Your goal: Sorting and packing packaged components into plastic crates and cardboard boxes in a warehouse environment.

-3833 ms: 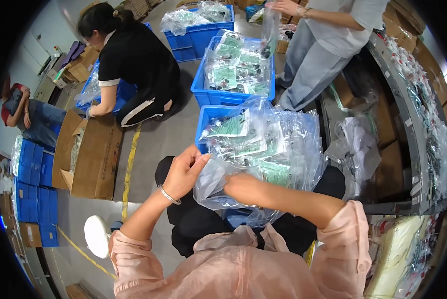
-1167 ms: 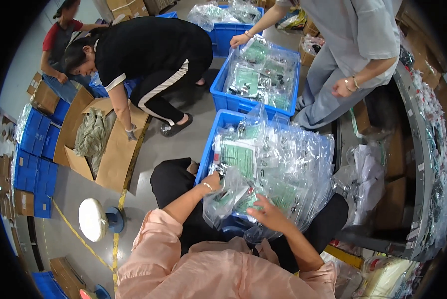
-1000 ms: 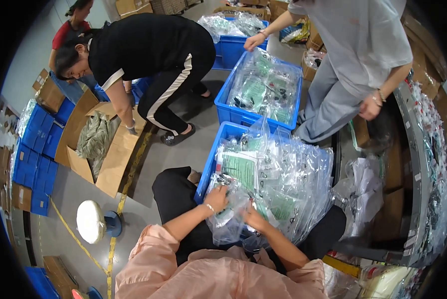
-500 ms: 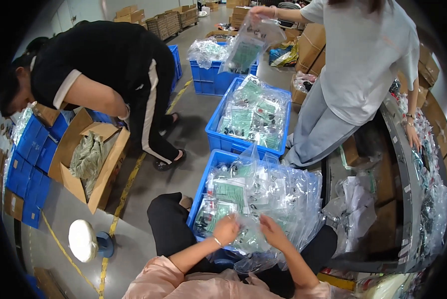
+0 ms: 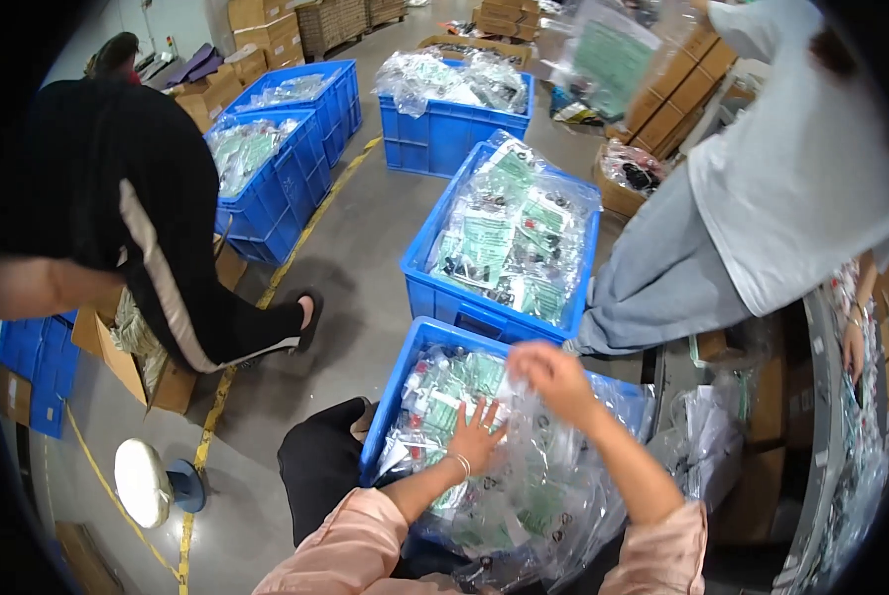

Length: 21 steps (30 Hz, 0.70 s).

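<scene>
In front of me stands a blue crate [image 5: 385,421] filled with clear plastic bags that hold green-printed sheets and small dark and red parts. My left hand [image 5: 476,438], fingers spread, lies flat on the bags in it. Higher and to the right, my right hand [image 5: 555,382] is slightly blurred, its fingers curled on the upper edge of a clear plastic bag [image 5: 538,446]. More large bags lie in overlapping layers over the crate's right side and hang toward my lap.
A second full blue crate [image 5: 429,297] adjoins mine; another blue crate [image 5: 414,144] stands behind. At right a person in grey [image 5: 791,208] lifts a bag [image 5: 603,64]. A person in black [image 5: 97,188] bends at left by an open carton [image 5: 97,327]. A round white stool [image 5: 142,483] stands left.
My left hand has opened flat onto the bags; my right hand has risen. The bags have shifted toward me. The person in black has turned and moved nearer, and the view has shifted.
</scene>
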Available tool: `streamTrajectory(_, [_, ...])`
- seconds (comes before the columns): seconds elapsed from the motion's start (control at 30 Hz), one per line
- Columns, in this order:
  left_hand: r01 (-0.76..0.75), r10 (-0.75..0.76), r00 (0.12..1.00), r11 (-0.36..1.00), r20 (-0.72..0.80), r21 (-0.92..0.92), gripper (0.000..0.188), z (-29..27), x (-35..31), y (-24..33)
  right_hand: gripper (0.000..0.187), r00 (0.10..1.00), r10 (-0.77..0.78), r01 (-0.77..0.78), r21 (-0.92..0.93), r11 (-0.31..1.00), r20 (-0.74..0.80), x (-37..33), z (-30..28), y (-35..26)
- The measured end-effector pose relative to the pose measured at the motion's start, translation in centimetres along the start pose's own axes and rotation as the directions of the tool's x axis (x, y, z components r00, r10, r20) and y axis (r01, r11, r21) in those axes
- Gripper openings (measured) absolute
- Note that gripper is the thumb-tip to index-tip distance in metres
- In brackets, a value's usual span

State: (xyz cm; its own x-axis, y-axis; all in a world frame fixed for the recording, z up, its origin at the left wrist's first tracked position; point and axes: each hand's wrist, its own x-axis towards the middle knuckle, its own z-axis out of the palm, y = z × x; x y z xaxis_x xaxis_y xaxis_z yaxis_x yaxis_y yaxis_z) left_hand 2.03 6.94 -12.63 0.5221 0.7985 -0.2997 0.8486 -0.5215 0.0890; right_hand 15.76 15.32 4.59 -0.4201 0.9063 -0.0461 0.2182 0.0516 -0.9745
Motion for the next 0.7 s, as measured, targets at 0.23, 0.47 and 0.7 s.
streamTrajectory(0.23, [-0.092,0.093,0.996,0.981,-0.002,-0.172,0.057,1.0,1.3,-0.2,0.06,0.86,0.097,-0.406,-0.559,0.723,-0.5,23.0,-10.8,21.1])
streamTrajectory(0.47, [-0.115,0.109,0.993,0.918,-0.038,-0.379,0.064,2.2,1.9,-0.4,0.061,0.603,0.142,-0.641,-0.372,0.672,-0.785,29.2,-7.3,24.6])
streamTrajectory(0.7, [-0.118,0.145,0.987,0.951,0.076,-0.284,0.062,1.1,2.3,-0.3,0.006,0.761,0.259,-0.267,0.076,0.961,-0.595,29.2,-7.5,25.2])
